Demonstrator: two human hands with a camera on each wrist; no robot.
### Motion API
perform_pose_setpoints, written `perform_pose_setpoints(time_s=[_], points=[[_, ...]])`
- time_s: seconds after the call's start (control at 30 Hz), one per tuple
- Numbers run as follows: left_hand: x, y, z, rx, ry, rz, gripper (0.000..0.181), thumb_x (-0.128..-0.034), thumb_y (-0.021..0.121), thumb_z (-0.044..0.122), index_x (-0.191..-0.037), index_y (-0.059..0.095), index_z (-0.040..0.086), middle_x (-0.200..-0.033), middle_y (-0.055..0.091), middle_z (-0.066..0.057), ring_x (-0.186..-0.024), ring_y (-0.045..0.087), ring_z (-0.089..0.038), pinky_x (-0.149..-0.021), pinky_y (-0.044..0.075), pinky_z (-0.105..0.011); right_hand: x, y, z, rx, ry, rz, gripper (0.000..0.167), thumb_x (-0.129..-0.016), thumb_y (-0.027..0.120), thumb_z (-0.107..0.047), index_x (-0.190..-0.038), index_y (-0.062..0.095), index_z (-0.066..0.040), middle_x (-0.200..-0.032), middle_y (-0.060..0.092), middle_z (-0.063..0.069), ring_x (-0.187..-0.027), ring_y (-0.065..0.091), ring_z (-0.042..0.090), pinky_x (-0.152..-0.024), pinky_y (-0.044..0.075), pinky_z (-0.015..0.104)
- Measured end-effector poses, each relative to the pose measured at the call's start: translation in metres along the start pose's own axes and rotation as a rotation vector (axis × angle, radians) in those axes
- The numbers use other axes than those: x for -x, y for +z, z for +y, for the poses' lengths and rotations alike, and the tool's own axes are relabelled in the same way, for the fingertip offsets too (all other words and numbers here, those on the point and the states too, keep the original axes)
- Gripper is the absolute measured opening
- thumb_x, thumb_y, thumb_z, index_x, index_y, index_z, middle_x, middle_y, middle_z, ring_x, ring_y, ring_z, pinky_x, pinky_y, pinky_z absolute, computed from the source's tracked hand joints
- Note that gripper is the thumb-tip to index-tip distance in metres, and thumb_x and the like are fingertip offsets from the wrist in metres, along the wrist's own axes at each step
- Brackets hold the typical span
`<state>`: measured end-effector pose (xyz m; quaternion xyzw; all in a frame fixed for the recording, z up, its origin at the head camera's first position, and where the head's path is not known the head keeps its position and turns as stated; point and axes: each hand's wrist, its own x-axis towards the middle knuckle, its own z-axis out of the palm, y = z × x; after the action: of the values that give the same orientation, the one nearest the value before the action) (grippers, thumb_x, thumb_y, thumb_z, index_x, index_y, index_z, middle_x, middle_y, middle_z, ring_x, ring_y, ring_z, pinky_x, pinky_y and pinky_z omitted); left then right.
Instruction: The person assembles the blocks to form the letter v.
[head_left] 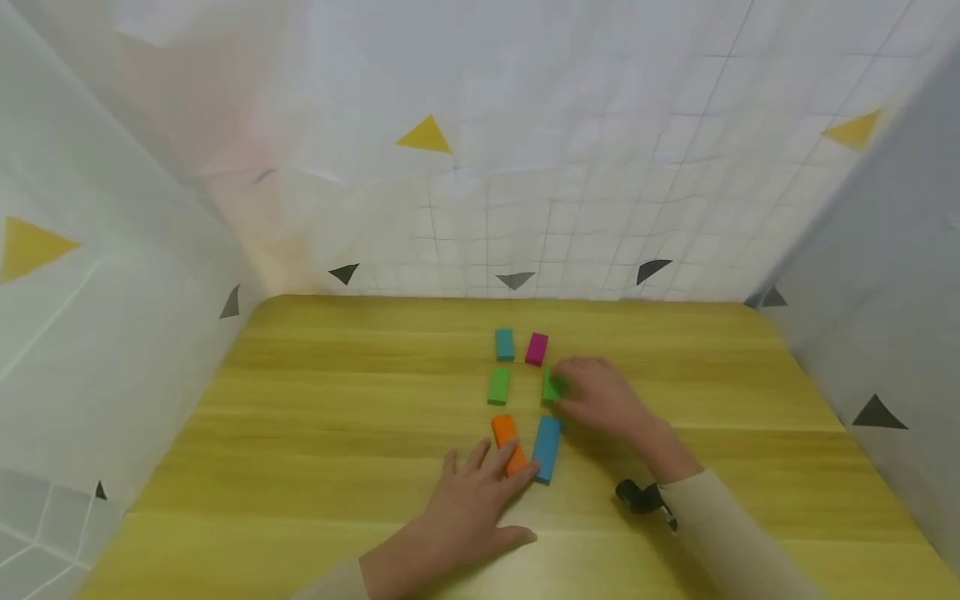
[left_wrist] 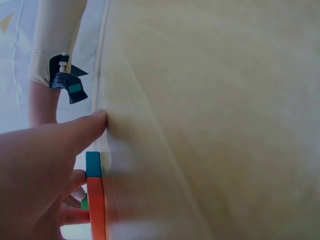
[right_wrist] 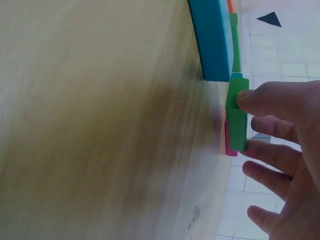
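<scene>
My left hand (head_left: 472,504) lies spread on the near side, its fingers reaching over an orange block (head_left: 504,431) and its index fingertip at the lower end of a blue block (head_left: 547,450). The orange block (left_wrist: 97,210) also shows beside the fingers in the left wrist view. With thumb and fingers at its two ends, my right hand (head_left: 600,396) pinches a green block (right_wrist: 237,117). Across from it lies a second green block (head_left: 498,387). Farther back are a teal block (head_left: 505,344) and a magenta block (head_left: 537,348), the blocks forming two rough columns.
The blocks lie on a wood-grain table (head_left: 337,417). White walls with yellow and dark triangles enclose it, and the back wall (head_left: 600,208) carries grid lines. A small black device (head_left: 639,497) is on the right wrist.
</scene>
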<state>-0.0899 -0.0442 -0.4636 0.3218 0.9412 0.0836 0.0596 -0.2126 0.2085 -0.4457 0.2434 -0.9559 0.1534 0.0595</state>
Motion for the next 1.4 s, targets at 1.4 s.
perform_pose_setpoints(time_s=[1.4], points=[[0.001, 0.000, -0.001, -0.002, 0.006, 0.013, 0.077, -0.0874, 0.049, 0.075, -0.155, 0.027, 0.044, -0.165, 0.027, -0.001, -0.147, 0.032, -0.042, -0.104, 0.031, -0.075, 0.013, 0.009, -0.002, 0.026, 0.021, 0.004, 0.026, -0.082, 0.078, -0.029, -0.101, 0.069, -0.015, -0.110, 0.071, 0.005, -0.109, 0.062, 0.030, -0.108, 0.038, 0.055]])
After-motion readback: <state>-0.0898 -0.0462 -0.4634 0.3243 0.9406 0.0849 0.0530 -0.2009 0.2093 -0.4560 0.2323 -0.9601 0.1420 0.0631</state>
